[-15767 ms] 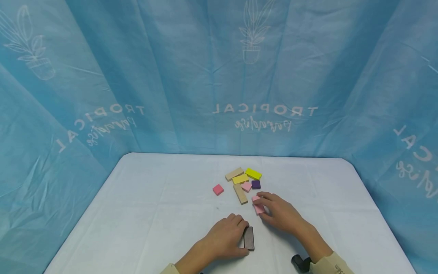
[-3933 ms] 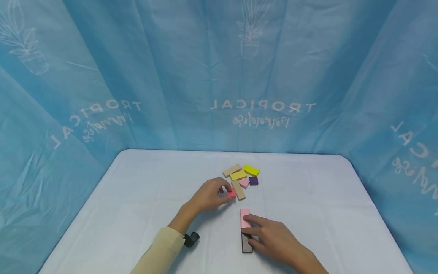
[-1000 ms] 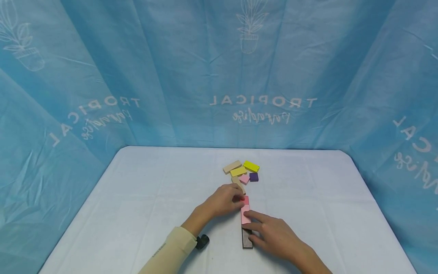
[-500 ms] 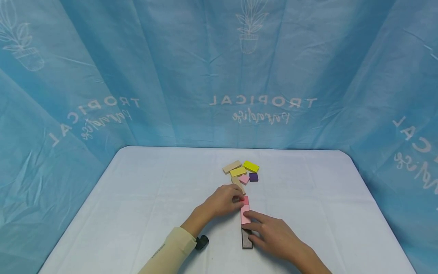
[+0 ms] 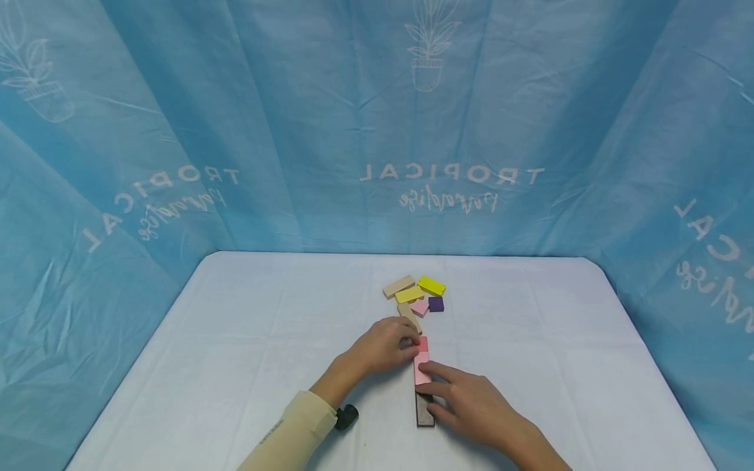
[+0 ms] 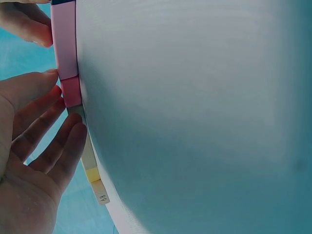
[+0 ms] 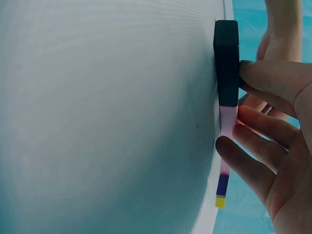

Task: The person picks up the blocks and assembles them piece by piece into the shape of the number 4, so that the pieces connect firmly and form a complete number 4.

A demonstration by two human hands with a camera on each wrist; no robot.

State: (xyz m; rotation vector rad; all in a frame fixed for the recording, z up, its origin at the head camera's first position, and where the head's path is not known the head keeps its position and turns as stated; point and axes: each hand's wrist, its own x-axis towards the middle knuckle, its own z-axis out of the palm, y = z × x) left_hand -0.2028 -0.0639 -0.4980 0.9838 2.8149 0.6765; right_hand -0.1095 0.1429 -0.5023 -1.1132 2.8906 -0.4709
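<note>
A row of blocks runs away from me on the table in the head view: a dark grey block (image 5: pixel 425 412), a light pink block (image 5: pixel 421 370) touching its far end, and a small coral-red block (image 5: pixel 424 343) beyond. My left hand (image 5: pixel 383 343) pinches the red block between thumb and curled fingers; in the left wrist view the thumb lies near the seam between the red block (image 6: pixel 71 91) and the pink block (image 6: pixel 65 41). My right hand (image 5: pixel 471 402) touches the pink and dark blocks from the right with fairly straight fingers. Its thumb meets the dark block (image 7: pixel 226 63).
Just past the row lie a wooden block (image 5: pixel 408 315), another wooden block (image 5: pixel 398 286), two yellow blocks (image 5: pixel 432 285), a pink piece (image 5: pixel 419 307) and a dark purple block (image 5: pixel 436 304). White cloth covers the table (image 5: pixel 265 366); blue curtains (image 5: pixel 294 131) surround its far sides.
Since the oldest frame, the pink block has come to the dark block's far end. The red block has moved from left of the pile to the row's end. The last second shows almost no movement.
</note>
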